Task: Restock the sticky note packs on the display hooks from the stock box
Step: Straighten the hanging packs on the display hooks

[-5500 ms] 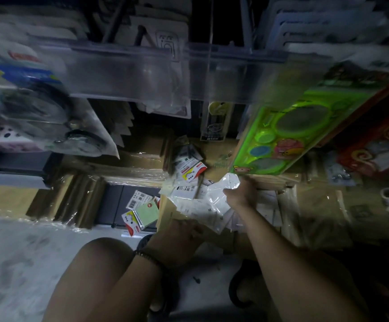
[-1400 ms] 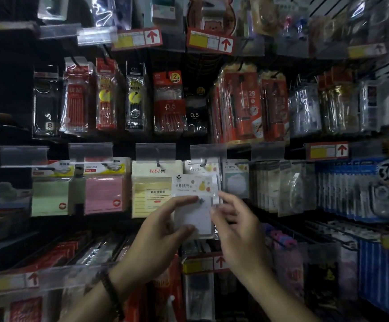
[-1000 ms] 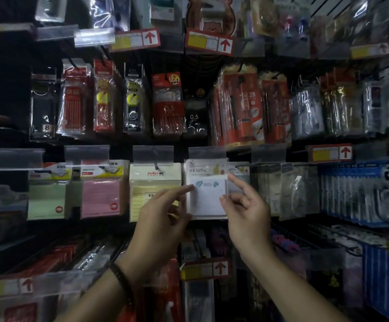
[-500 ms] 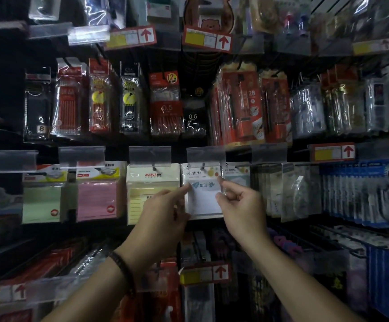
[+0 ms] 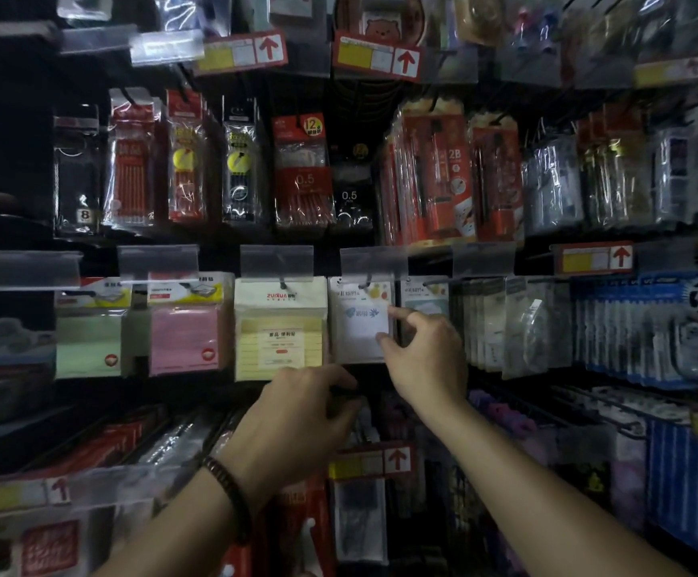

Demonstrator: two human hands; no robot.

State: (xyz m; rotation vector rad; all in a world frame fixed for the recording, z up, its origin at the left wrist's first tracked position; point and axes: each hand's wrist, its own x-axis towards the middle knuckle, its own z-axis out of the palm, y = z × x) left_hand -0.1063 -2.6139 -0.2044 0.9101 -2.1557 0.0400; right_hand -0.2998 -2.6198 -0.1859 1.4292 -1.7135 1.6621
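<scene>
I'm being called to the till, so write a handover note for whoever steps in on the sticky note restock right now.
Left hand: low, below the yellow pack, fingers loosely curled, seemingly empty.
Right hand: pinches the right edge of the white sticky note pack.
Done: that pack hangs on its hook, beside the yellow one.
Left: release it, straighten it if needed, then fetch more from the stock box, which is out of view.
</scene>
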